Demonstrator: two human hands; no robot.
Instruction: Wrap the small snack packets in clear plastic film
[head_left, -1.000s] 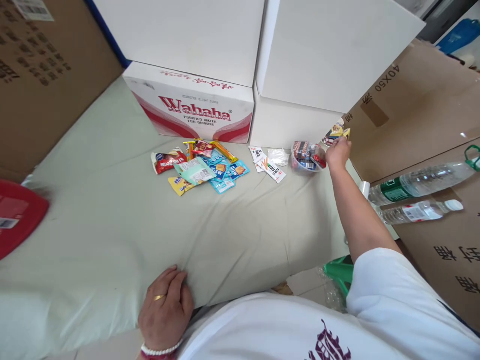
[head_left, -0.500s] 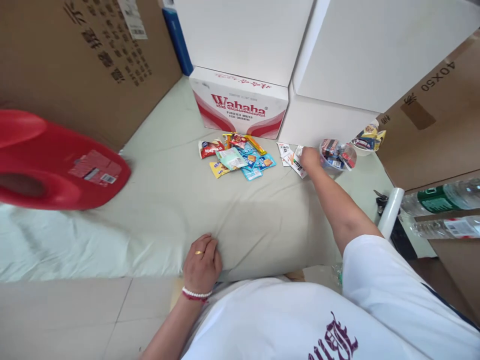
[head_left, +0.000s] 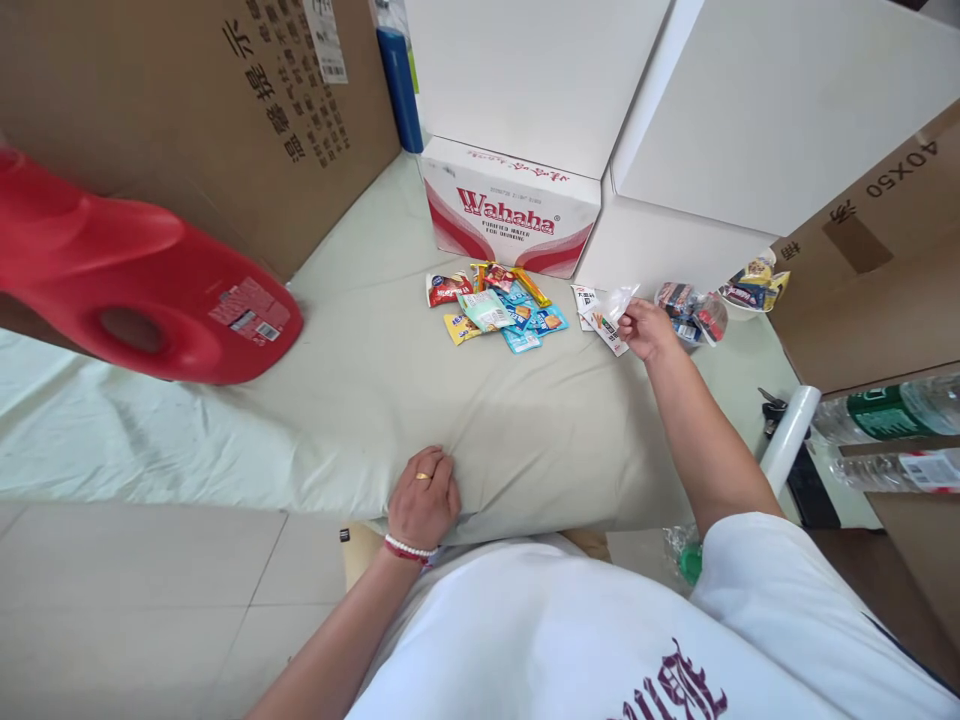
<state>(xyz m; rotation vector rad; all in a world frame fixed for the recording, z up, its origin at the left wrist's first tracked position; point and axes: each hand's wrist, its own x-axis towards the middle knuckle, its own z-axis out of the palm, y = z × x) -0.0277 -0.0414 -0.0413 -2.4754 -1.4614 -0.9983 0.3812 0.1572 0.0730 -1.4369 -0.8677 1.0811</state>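
Observation:
My right hand (head_left: 646,328) is closed in a pinch on a small clear plastic bag (head_left: 618,303), raised a little over two white snack packets (head_left: 604,330). Just right of that hand stands a clear tub (head_left: 684,322) holding dark wrapped items. My left hand (head_left: 426,496), with a ring and bracelets, rests palm down at the near edge of the cloth-covered table (head_left: 360,400), holding nothing visible; its fingertips are partly hidden. A pile of snack packets (head_left: 487,309) in red, yellow, mint and blue lies left of the white packets.
A Wahaha carton (head_left: 513,215) and white boxes (head_left: 675,235) line the back. At left are a red jug (head_left: 165,290), a blue cylinder (head_left: 400,90) and a cardboard box (head_left: 202,130). On the right are a bowl of snacks (head_left: 752,288), a plastic roll (head_left: 789,440) and bottles (head_left: 892,412).
My right hand has moved left from the snack bowl, past the tub, and has lifted the clear plastic bag. My left hand stays at the table edge. The view has shifted left.

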